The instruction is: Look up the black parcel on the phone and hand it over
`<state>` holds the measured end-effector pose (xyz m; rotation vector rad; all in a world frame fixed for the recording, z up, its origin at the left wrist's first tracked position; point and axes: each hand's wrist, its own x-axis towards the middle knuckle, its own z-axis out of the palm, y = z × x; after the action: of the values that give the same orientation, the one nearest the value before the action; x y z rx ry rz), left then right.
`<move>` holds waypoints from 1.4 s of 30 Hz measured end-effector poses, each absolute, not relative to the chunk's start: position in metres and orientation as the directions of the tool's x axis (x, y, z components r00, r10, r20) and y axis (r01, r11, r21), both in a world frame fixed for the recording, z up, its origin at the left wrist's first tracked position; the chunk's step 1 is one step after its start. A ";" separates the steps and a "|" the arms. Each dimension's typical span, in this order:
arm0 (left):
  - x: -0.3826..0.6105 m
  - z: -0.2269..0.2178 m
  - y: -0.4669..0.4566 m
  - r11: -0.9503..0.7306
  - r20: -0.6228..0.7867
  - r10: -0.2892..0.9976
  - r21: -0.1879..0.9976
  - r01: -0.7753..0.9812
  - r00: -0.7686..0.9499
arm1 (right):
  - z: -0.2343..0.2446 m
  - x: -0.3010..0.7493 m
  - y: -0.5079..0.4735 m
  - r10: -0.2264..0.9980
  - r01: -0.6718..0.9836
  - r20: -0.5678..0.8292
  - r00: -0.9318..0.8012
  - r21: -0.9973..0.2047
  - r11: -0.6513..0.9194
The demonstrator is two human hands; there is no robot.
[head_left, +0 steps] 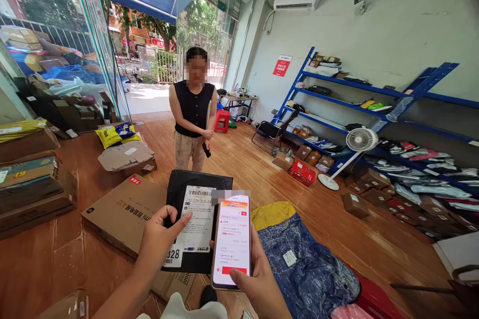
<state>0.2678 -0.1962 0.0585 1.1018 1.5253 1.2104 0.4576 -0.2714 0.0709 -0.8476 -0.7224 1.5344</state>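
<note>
My left hand grips a black mailing bag by its left side, with the thumb on top. A white shipping label with a barcode and printed text covers much of its front. My right hand is wrapped around a smartphone, which overlaps the right edge of the bag. The phone screen is lit, showing a list with a red button at the bottom, and my right thumb rests at that button.
A person stands facing me, hands together, holding a small dark object. A large flat carton lies on the wooden floor. To the right are a blue woven sack, a white fan and blue shelves with parcels.
</note>
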 end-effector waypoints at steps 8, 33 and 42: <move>0.266 0.059 -0.196 0.096 -0.057 0.971 0.982 0.161 -0.231 | 0.065 0.459 -0.273 0.992 -0.548 -0.111 -0.053 -0.828 -0.122; 0.268 0.061 -0.197 0.147 -0.120 0.970 0.982 0.117 -0.209 | 0.062 0.460 -0.273 0.997 -0.550 -0.055 -0.060 -0.832 -0.079; 0.269 0.059 -0.198 0.128 -0.092 0.973 0.978 0.165 -0.214 | 0.069 0.461 -0.274 0.995 -0.556 -0.063 -0.078 -0.826 -0.096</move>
<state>0.2694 -0.1977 0.0594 1.1491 1.5456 1.1840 0.4609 -0.2744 0.0686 -0.7879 -0.7564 1.5341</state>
